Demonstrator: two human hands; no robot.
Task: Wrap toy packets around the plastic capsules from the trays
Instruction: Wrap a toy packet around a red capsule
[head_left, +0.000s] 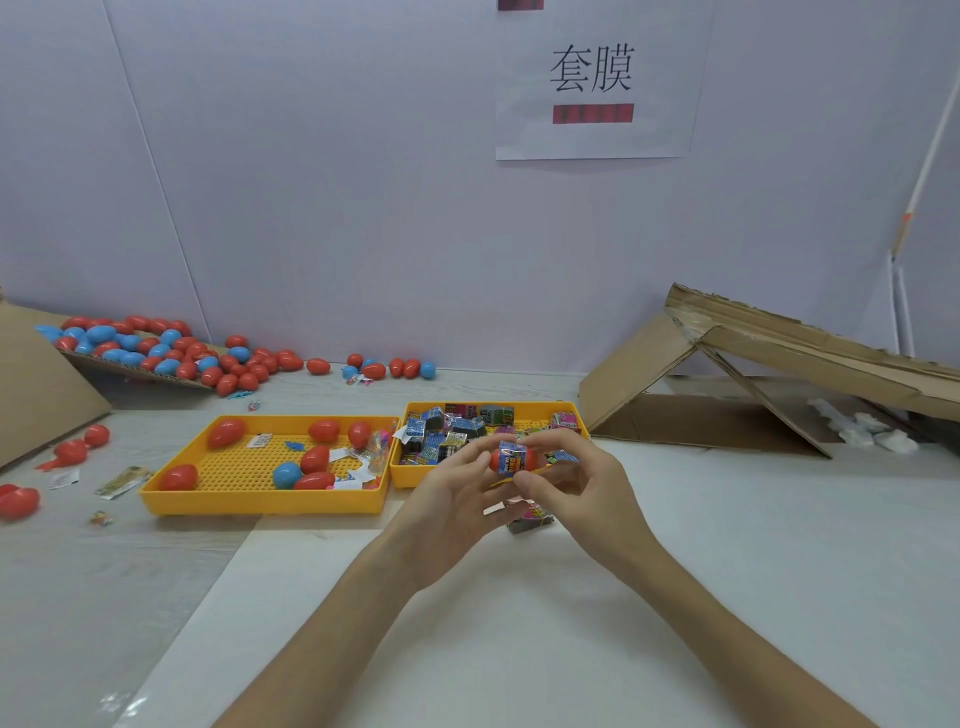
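Both my hands hold one red capsule (497, 460) just in front of the right tray, with a blue printed toy packet (514, 457) wrapped around its middle. My left hand (457, 486) pinches the capsule's left end; my right hand (576, 475) grips the packet side. Under my hands lies another pink and dark packet (530, 519) on the table. The left yellow tray (260, 499) holds several red capsules and a blue capsule (287, 475). The right yellow tray (410, 475) holds several folded packets (452, 431).
A heap of red and blue capsules (171, 351) lies on a cardboard ramp at the back left. A folded cardboard box (769, 374) stands at the right. Loose capsules (18, 501) and wrappers (122, 480) lie left of the trays. A white sheet (519, 623) covers the near table.
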